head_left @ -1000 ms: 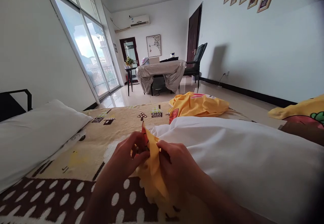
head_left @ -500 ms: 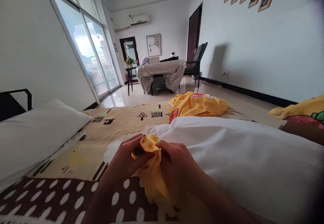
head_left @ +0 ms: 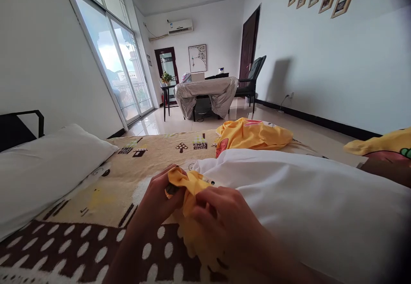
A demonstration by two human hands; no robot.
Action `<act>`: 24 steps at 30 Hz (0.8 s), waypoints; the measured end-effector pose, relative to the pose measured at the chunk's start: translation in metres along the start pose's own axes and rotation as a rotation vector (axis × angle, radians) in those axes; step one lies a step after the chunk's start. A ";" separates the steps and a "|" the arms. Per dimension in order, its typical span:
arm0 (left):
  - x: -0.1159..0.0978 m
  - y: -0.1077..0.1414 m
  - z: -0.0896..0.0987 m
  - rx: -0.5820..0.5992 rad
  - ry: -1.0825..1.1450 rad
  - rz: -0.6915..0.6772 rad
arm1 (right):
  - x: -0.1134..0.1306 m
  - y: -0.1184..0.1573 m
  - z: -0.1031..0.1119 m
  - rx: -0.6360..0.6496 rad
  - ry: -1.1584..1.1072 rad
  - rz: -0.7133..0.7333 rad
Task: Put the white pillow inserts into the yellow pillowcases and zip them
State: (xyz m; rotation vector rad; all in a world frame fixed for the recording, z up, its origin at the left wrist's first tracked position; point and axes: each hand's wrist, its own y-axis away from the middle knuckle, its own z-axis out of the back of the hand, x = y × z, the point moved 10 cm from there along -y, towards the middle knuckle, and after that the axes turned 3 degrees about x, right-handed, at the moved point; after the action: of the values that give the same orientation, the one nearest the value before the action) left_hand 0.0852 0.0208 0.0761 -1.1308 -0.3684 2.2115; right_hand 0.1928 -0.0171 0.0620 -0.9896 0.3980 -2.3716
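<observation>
Bunched in front of me is a yellow printed pillowcase point(head_left: 188, 207), its lower part hanging in shadow below my hands. My left hand point(head_left: 157, 202) is closed around a gathered fold of it, the thumb pressed against the cloth. The fingers of my right hand point(head_left: 226, 209) pinch the same cloth just to the right. Beside my right hand lies a plump white pillow point(head_left: 308, 198), partly behind my forearm. A second yellow printed cloth point(head_left: 257, 134) lies crumpled beyond the pillow.
A patterned brown and beige blanket point(head_left: 105, 198) covers the bed. Another white pillow point(head_left: 58, 164) lies at left, near a black metal frame point(head_left: 19, 125). At far right is a yellow printed item point(head_left: 382, 144). A covered table point(head_left: 207, 88) and a chair point(head_left: 252, 80) stand beyond the bed.
My right hand has shifted slightly right and down, and its fingers have moved along the cloth. The gathered fold between my hands is now spread wider. The view has tilted slightly.
</observation>
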 end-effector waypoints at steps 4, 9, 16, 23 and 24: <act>0.011 0.000 -0.005 0.006 0.107 0.059 | 0.007 0.004 -0.008 0.030 0.183 0.061; 0.023 0.003 -0.015 0.119 0.353 0.114 | -0.002 0.005 -0.001 0.005 0.198 0.038; 0.013 0.007 -0.005 0.254 0.374 -0.057 | -0.004 0.013 0.007 0.125 0.170 0.012; -0.017 0.022 -0.017 0.557 0.317 -0.197 | 0.012 0.036 -0.019 0.534 0.159 0.212; -0.021 0.023 -0.018 0.560 0.289 -0.201 | 0.013 0.036 -0.020 0.541 0.128 0.223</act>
State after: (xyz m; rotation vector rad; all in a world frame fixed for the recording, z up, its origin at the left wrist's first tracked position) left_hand 0.0991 -0.0110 0.0670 -1.0208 0.2404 1.7764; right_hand 0.1838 -0.0526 0.0398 -0.5159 -0.0901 -2.1675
